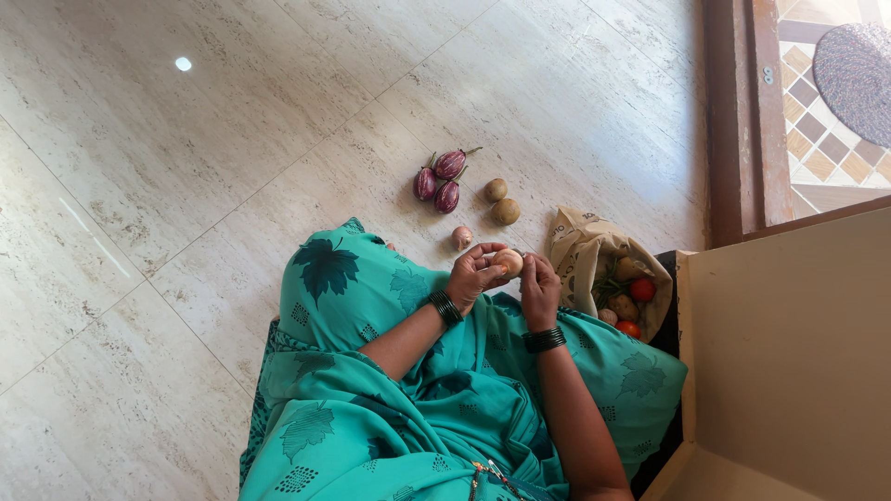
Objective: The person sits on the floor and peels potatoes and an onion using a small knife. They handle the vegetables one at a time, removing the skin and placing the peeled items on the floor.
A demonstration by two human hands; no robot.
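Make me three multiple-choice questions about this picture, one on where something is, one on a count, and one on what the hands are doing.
1. Where is the paper bag of vegetables?
A. On the floor, on the person's right
B. On the person's lap
C. On the round mat past the doorway

2. How many purple eggplants lie on the floor?
A. One
B. Three
C. Five

3. What is happening with the onion?
A. It lies untouched on the floor
B. It sits inside the bag
C. Both hands hold it

Answers: 1 A, the bag stands on the tiles beside the person's right arm. 2 B, three eggplants lie clustered together near two potatoes. 3 C, the left hand and right hand close around it above the lap.
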